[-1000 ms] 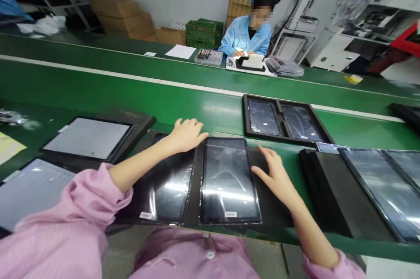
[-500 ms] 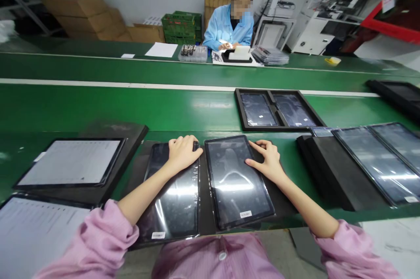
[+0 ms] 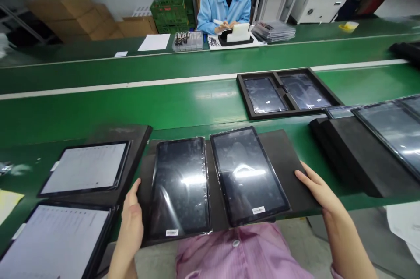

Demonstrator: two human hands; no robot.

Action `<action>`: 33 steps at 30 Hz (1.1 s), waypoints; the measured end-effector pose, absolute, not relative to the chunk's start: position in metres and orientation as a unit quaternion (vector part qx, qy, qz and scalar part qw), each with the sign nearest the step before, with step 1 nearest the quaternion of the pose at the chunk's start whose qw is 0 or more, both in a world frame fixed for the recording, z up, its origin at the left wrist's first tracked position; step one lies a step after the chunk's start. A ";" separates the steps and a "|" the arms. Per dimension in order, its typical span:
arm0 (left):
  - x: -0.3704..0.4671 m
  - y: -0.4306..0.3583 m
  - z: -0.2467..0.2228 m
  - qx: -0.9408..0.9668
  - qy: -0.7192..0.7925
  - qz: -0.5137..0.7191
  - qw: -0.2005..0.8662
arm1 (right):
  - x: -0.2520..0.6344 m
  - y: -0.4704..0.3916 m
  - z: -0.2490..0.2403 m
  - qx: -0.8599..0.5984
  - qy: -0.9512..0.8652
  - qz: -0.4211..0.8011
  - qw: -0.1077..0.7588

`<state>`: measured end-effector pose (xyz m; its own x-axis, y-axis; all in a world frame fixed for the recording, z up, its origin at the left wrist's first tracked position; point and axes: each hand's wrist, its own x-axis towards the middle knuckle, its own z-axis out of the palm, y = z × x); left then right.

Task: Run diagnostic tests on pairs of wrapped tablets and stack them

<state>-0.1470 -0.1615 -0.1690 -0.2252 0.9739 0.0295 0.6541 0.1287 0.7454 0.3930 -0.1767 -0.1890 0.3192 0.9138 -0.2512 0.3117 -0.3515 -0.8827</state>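
A flat black foam board lies at the table's front edge, directly before me. On it rest two dark-screened tablets in clear film, a left tablet lying nearly straight and a right tablet turned at an angle; each has a small white label at its near end. My left hand grips the board's left edge, its fingers partly hidden. At the right edge my right hand holds the board with the thumb on top and fingers along the side. Neither hand touches a tablet.
Left stand two tablets with lit white screens, one on black foam. A black two-slot tray with tablets sits on the green belt. More tablets on black foam lie right. Across the belt, a person in blue works.
Both hands have left the tablets and moved outward and nearer to me, onto the board's left and right edges. The view has tilted down. The two tablets remain on the board.
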 end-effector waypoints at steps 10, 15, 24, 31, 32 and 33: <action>-0.150 -0.154 -0.148 0.598 0.609 0.399 0.336 | 0.370 -0.182 -0.142 -0.653 -0.679 0.117 0.314; -0.155 -0.131 -0.146 0.670 0.586 0.334 0.310 | 0.327 -0.171 -0.110 -0.472 -0.846 0.074 0.235; -0.133 -0.092 -0.128 0.734 0.607 0.262 0.155 | 0.306 -0.141 -0.105 -0.427 -0.874 0.014 0.232; -0.125 -0.138 -0.146 0.709 0.614 0.278 0.208 | 0.269 -0.147 -0.099 -0.354 -0.921 0.044 0.159; -0.125 -0.139 -0.149 0.704 0.611 0.290 0.219 | 0.263 -0.145 -0.099 -0.343 -0.926 0.050 0.146; -0.125 -0.139 -0.153 0.695 0.606 0.309 0.235 | 0.258 -0.141 -0.099 -0.335 -0.931 0.055 0.134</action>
<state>-0.1249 -0.1394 -0.1526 0.0758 0.9866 0.1448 0.6970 -0.1563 0.6999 0.2582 -0.1412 -0.0991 -0.7394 0.6384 0.2138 0.6090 0.7696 -0.1919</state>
